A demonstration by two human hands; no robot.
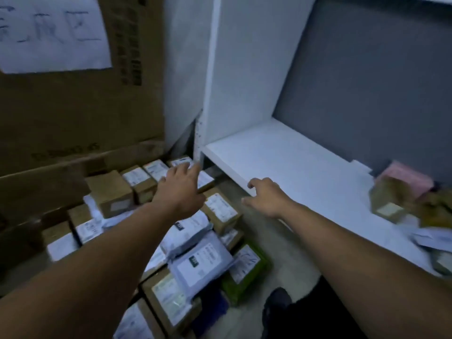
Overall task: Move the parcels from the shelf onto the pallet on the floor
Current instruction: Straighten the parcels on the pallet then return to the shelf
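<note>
Pale shelf sat just beside the right hand's slack, empty fingers; the left hand's likewise held nothing. Rightward of them lay parcels, probably best gripped squarely.

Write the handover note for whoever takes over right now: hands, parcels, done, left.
Left hand: open, empty, stretched out over the floor pile.
Right hand: open, empty, at the front edge of the shelf.
Done: many boxes and mailers already lie in that pile.
Left: a cluster of parcels at the shelf's right end.
</note>
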